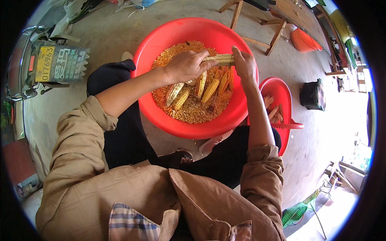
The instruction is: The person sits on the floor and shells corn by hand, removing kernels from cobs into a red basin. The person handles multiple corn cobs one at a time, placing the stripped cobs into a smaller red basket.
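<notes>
Over a large red plastic tub (193, 132), my left hand (188, 64) grips one end of a pale ear of corn (221, 59). At its other end, my right hand (245, 64) has hold of it, thumb raised along the tip. The ear lies level between both hands, with rows of kernels on it. Below, several ears of corn (210, 91) rest on a bed of loose yellow kernels (193, 116) in the tub. A dark, thin tool or stick (213, 104) lies partly among them; its kind is unclear.
Right of the tub, a red basket (280, 90) holds several bare cobs (273, 114). Farther right is a black container (312, 95). A wooden table (297, 16) and an orange bucket (304, 40) are at upper right. The rear of a vehicle (30, 63) stands at left.
</notes>
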Motion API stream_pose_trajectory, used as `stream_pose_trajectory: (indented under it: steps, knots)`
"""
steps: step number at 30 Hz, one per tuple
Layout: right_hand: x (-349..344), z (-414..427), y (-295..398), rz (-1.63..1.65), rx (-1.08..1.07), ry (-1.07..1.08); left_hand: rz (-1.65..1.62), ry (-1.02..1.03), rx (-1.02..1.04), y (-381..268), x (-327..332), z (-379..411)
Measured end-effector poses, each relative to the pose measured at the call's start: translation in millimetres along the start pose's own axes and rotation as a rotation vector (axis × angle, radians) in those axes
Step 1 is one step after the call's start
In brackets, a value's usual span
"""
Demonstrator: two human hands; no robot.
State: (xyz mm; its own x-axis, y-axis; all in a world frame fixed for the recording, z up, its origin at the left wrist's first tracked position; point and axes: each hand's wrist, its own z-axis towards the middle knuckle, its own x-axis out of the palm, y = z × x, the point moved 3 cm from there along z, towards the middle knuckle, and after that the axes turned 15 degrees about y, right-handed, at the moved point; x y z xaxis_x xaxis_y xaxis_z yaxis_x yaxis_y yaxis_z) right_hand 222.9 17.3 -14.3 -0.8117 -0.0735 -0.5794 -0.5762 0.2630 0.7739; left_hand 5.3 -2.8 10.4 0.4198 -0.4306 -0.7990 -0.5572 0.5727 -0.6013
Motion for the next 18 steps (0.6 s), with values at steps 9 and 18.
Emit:
stream_pose_trajectory:
  steps: [9, 18]
  knots:
    - [-3, -13, 17, 0.006, -0.147, -0.209, -0.249, 0.019, -0.034, -3, 3, -1]
    - [-3, -25, 29, -0.003, -0.275, -0.276, -1.045, 0.346, -0.493, 1, 7, -5]
